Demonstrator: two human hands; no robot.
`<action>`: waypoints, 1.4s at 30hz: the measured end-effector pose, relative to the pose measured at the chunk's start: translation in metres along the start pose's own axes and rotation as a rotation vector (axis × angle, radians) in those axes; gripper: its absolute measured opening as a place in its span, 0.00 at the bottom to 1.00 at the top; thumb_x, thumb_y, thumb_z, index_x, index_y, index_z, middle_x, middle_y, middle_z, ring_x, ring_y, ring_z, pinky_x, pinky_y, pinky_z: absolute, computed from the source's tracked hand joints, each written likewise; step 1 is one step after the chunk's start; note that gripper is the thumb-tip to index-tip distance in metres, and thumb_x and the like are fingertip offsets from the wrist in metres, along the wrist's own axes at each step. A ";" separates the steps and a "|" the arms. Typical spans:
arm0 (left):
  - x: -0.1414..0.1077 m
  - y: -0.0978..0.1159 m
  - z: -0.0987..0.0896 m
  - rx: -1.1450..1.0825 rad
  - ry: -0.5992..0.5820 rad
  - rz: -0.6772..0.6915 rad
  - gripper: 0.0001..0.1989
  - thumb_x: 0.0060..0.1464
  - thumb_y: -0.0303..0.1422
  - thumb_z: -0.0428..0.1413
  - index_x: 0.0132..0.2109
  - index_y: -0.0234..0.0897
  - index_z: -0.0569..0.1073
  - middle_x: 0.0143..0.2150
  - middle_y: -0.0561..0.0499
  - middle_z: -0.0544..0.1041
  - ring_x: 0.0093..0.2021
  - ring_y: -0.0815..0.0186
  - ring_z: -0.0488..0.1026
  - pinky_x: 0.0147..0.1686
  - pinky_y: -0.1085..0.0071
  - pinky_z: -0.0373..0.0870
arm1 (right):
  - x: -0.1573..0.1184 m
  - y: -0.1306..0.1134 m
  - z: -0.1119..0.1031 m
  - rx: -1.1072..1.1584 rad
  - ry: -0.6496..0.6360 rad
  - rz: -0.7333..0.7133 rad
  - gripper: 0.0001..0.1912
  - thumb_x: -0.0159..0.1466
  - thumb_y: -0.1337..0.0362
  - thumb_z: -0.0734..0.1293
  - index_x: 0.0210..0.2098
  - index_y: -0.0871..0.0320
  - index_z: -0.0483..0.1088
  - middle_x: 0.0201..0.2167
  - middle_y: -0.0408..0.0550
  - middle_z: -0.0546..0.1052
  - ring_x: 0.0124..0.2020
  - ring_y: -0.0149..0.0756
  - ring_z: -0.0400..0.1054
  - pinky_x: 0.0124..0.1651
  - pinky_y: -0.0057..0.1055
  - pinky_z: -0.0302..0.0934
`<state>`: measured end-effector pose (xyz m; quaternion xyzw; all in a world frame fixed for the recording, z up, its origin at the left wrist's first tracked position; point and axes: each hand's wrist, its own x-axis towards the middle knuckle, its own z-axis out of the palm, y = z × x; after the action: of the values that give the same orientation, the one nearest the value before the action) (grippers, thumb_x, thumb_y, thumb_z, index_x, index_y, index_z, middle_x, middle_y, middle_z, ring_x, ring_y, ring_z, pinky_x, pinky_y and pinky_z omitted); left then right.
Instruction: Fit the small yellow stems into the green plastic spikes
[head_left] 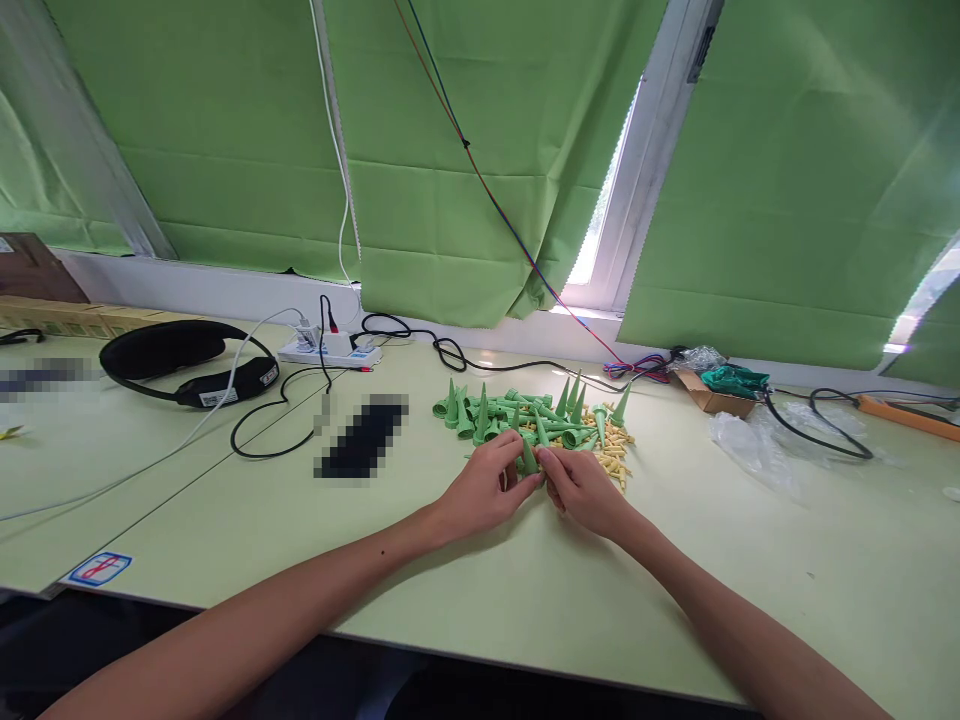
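Note:
A heap of green cones [481, 415] lies on the table, some upright and others on their sides. Small yellow pegs [616, 455] are scattered along its right side. At the heap's near edge, my left hand [484, 487] grips a green cone [529, 458] between thumb and fingers, its tip pointing up. My right hand [589, 490] is closed just right of that cone, thumb and forefinger pinched together; what they hold, if anything, is too small to make out.
A black headset [232, 385], a power strip [330, 350] and loose cables are at the back left. The right side has a small cardboard box [716, 398], clear plastic bags [754, 450] and a black cable. Green curtains [480, 200] hang behind.

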<state>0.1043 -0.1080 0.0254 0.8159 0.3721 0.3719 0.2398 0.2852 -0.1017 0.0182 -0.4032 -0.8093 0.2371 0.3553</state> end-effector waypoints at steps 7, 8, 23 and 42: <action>0.000 -0.001 0.001 0.015 0.011 0.002 0.08 0.59 0.36 0.54 0.36 0.35 0.73 0.36 0.50 0.68 0.29 0.70 0.66 0.25 0.73 0.64 | 0.000 -0.001 -0.001 -0.008 -0.010 0.001 0.26 0.73 0.54 0.50 0.20 0.56 0.56 0.13 0.39 0.64 0.18 0.29 0.57 0.28 0.29 0.51; 0.000 -0.001 0.001 0.012 0.010 0.001 0.08 0.60 0.36 0.54 0.37 0.35 0.73 0.36 0.50 0.68 0.29 0.70 0.66 0.25 0.73 0.64 | 0.000 -0.001 -0.001 -0.008 -0.010 0.003 0.27 0.73 0.54 0.50 0.20 0.56 0.56 0.13 0.39 0.64 0.18 0.29 0.57 0.28 0.29 0.51; 0.000 -0.001 0.002 0.025 0.005 -0.008 0.08 0.60 0.36 0.54 0.37 0.35 0.73 0.36 0.50 0.68 0.29 0.70 0.66 0.25 0.73 0.64 | 0.000 0.002 0.000 -0.004 -0.011 0.000 0.27 0.73 0.54 0.50 0.20 0.56 0.56 0.13 0.39 0.63 0.18 0.29 0.57 0.27 0.29 0.51; 0.000 -0.002 0.001 0.037 0.007 0.002 0.09 0.60 0.36 0.54 0.36 0.35 0.73 0.36 0.50 0.68 0.29 0.70 0.66 0.25 0.73 0.64 | 0.000 0.001 0.000 -0.010 -0.011 -0.006 0.26 0.73 0.56 0.51 0.20 0.56 0.57 0.13 0.39 0.64 0.18 0.29 0.57 0.28 0.29 0.50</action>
<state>0.1043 -0.1065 0.0233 0.8192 0.3790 0.3681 0.2230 0.2857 -0.1010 0.0174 -0.4013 -0.8136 0.2346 0.3494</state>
